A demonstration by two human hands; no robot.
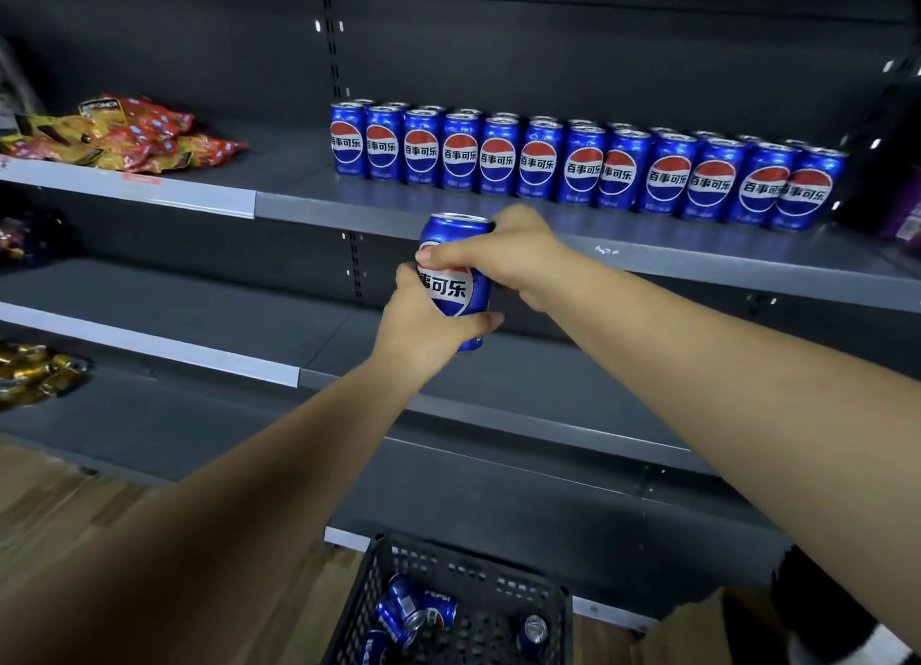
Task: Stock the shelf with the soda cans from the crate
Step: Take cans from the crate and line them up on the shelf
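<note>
An upright blue Pepsi can (456,285) is held in the air by both hands, just in front of the grey shelf (697,260). The left hand (423,323) is wrapped round its lower half with the thumb laid across the front, and the right hand (508,255) is closed over its upper part, fingers (448,255) curled onto the label. A double row of matching cans (583,166) is stood on that shelf, snack packets (129,136) are piled well to the left, and a few loose cans (411,609) are lying in the black plastic crate (498,584) below.
</note>
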